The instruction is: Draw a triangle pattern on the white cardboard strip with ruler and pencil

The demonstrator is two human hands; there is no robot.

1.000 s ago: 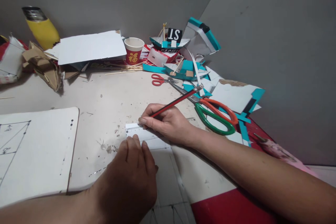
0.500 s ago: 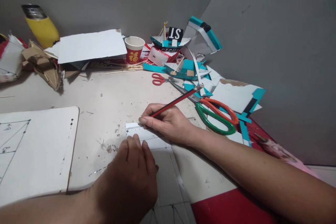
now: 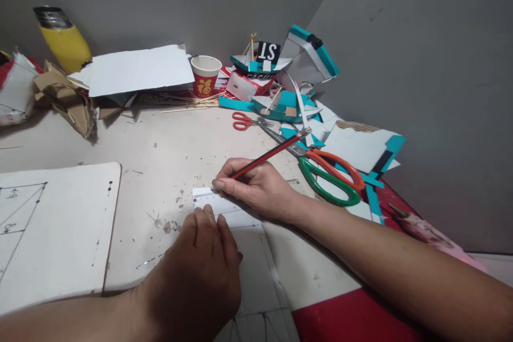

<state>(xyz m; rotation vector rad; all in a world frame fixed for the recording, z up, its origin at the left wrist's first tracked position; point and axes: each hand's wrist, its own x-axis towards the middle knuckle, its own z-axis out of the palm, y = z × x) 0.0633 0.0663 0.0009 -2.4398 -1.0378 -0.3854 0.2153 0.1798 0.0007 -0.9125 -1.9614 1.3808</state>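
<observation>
My right hand (image 3: pixel 266 192) is closed around a red and black pencil (image 3: pixel 269 155), its eraser end slanting up to the right. The pencil's tip is hidden behind the fingertips, at the upper edge of a clear ruler (image 3: pixel 203 200). My left hand (image 3: pixel 200 270) presses the ruler down with bent fingertips, close to its left end. Under both hands lies a white sheet (image 3: pixel 262 278) with ruled pencil lines; my left hand and forearm cover part of it.
A drawn-on white board (image 3: pixel 68 235) lies at left. Large scissors (image 3: pixel 328 184) and small red scissors (image 3: pixel 241 121) lie beyond my right hand. Behind are a paper cup (image 3: pixel 206 72), paper boats (image 3: pixel 280 107), thin sticks, a white card (image 3: pixel 140 72) and a yellow bottle (image 3: pixel 64 45).
</observation>
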